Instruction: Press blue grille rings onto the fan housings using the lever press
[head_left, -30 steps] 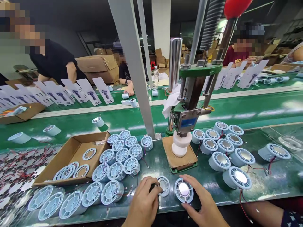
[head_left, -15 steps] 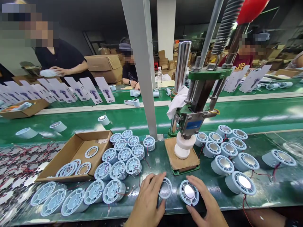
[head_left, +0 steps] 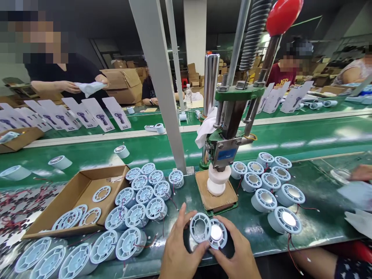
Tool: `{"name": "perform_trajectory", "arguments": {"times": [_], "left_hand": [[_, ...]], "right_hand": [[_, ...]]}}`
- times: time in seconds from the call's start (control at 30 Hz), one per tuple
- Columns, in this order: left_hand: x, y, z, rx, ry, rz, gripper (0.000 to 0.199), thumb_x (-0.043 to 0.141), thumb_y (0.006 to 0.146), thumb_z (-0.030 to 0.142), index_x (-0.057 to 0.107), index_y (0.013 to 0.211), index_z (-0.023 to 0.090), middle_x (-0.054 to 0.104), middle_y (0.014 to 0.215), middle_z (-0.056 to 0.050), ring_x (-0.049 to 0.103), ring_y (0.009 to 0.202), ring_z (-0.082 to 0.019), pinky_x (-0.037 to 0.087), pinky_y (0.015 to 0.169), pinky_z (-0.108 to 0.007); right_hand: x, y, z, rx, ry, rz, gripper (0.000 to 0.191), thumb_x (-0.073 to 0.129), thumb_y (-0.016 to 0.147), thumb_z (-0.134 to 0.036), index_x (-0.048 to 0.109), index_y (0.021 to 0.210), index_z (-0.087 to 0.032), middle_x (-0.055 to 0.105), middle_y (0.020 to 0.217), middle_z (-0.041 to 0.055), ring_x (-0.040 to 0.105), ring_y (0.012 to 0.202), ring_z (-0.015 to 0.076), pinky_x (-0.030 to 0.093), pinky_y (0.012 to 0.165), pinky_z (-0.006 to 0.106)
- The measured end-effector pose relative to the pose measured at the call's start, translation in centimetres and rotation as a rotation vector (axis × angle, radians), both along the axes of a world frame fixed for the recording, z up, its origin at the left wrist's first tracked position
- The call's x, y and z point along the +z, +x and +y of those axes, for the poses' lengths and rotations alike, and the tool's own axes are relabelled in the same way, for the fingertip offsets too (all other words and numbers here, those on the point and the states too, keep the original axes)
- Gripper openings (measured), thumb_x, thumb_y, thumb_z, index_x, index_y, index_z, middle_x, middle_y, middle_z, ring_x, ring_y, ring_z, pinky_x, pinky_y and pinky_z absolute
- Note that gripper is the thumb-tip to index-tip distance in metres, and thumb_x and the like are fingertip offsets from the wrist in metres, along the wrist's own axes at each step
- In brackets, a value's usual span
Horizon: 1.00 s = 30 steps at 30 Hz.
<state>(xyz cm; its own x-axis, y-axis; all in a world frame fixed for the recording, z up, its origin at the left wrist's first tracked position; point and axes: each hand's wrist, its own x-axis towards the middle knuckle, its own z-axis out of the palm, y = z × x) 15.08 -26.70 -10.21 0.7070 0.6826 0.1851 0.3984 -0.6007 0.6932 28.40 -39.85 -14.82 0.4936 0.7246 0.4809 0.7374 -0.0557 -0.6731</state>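
Between the thumb and fingers of my left hand [head_left: 181, 246] is a light-blue slotted plastic ring [head_left: 200, 228], tilted up. My right hand [head_left: 236, 248] grips a light-blue round housing with a silver disc [head_left: 216, 232] in its middle. The ring's right edge overlaps the housing's left edge; whether they touch I cannot tell. Just beyond both hands stands a hand press [head_left: 228, 149] with a white plastic pressing head [head_left: 217, 180] over a cardboard-covered base [head_left: 200, 186].
Wired light-blue housings [head_left: 136, 215] stand in rows at the left, beside a cardboard tray [head_left: 43, 223] of rings. Silver-centred housings [head_left: 270, 180] are grouped at the right. A co-worker's hand [head_left: 362, 173] shows at the right edge. Across the green conveyor [head_left: 145, 145], people work behind white boxes [head_left: 119, 114].
My hands have come together, bringing the ring up to the silver-centred housing. The view has shifted right. A co-worker's hand with a pale-blue item has appeared at the right.
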Motion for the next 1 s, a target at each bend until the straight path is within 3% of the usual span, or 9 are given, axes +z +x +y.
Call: {"name": "perform_trajectory", "arguments": {"times": [0.17, 0.27, 0.43, 0.6, 0.77, 0.9, 1.0], "left_hand": [[0.2, 1.4, -1.7, -0.067, 0.044, 0.003, 0.108, 0.069, 0.067, 0.010, 0.008, 0.153, 0.033, 0.066, 0.123, -0.004, 0.064, 0.110, -0.027, 0.053, 0.096, -0.040], [0.2, 2.1, -2.5, 0.014, 0.008, 0.012, 0.107, 0.066, 0.066, 0.010, 0.008, 0.153, 0.032, 0.065, 0.119, -0.004, 0.064, 0.108, -0.027, 0.052, 0.095, -0.042], [0.4, 2.6, -3.3, 0.109, -0.045, -0.019, 0.086, 0.062, 0.071, 0.013, 0.028, 0.149, 0.027, 0.063, 0.117, -0.007, 0.061, 0.108, -0.027, 0.050, 0.094, -0.042], [0.5, 2.4, -3.1, 0.049, -0.039, -0.056, 0.078, 0.060, 0.071, 0.014, 0.038, 0.146, 0.025, 0.063, 0.120, -0.008, 0.059, 0.112, -0.029, 0.047, 0.096, -0.041], [0.7, 2.3, -3.1, 0.035, -0.071, -0.070, 0.081, 0.059, 0.070, 0.011, 0.038, 0.146, 0.029, 0.064, 0.121, -0.006, 0.058, 0.113, -0.028, 0.044, 0.099, -0.043], [0.7, 2.6, -3.4, 0.100, -0.159, -0.058, 0.087, 0.059, 0.068, 0.009, 0.032, 0.149, 0.028, 0.063, 0.121, -0.004, 0.057, 0.114, -0.026, 0.045, 0.100, -0.042], [-0.4, 2.7, -3.7, 0.085, -0.150, -0.083, 0.083, 0.058, 0.073, 0.013, 0.030, 0.150, 0.024, 0.060, 0.126, -0.008, 0.055, 0.118, -0.027, 0.045, 0.101, -0.043]], "right_hand": [[-0.2, -0.8, 1.4, -0.003, 0.078, 0.003, 0.060, 0.057, 0.080, -0.017, 0.041, 0.137, -0.017, 0.062, 0.126, 0.0094, 0.066, 0.109, 0.0202, 0.056, 0.091, 0.026], [-0.7, -1.0, 1.7, -0.023, 0.100, 0.005, 0.060, 0.058, 0.081, -0.018, 0.041, 0.138, -0.018, 0.062, 0.127, 0.0091, 0.065, 0.111, 0.0200, 0.056, 0.092, 0.026], [-1.3, -1.0, 1.7, -0.039, 0.116, 0.034, 0.066, 0.062, 0.081, -0.019, 0.037, 0.142, -0.021, 0.062, 0.127, 0.0063, 0.063, 0.114, 0.0180, 0.054, 0.096, 0.025], [-1.6, -0.9, 1.7, 0.013, 0.069, 0.106, 0.077, 0.060, 0.084, -0.023, 0.022, 0.151, -0.023, 0.059, 0.132, 0.0048, 0.061, 0.118, 0.0177, 0.053, 0.097, 0.025], [-1.7, -1.3, 1.8, 0.022, 0.095, 0.193, 0.083, 0.057, 0.087, -0.028, 0.010, 0.155, -0.024, 0.060, 0.132, 0.0035, 0.063, 0.116, 0.0170, 0.054, 0.094, 0.024], [-1.6, -1.3, 1.9, 0.011, 0.095, 0.134, 0.078, 0.057, 0.087, -0.026, 0.018, 0.154, -0.024, 0.059, 0.132, 0.0050, 0.064, 0.115, 0.0178, 0.055, 0.094, 0.025], [-1.2, -1.0, 1.8, 0.037, 0.049, -0.041, 0.073, 0.053, 0.085, -0.017, 0.026, 0.152, -0.023, 0.054, 0.138, 0.0075, 0.058, 0.123, 0.0198, 0.053, 0.098, 0.029]]}}
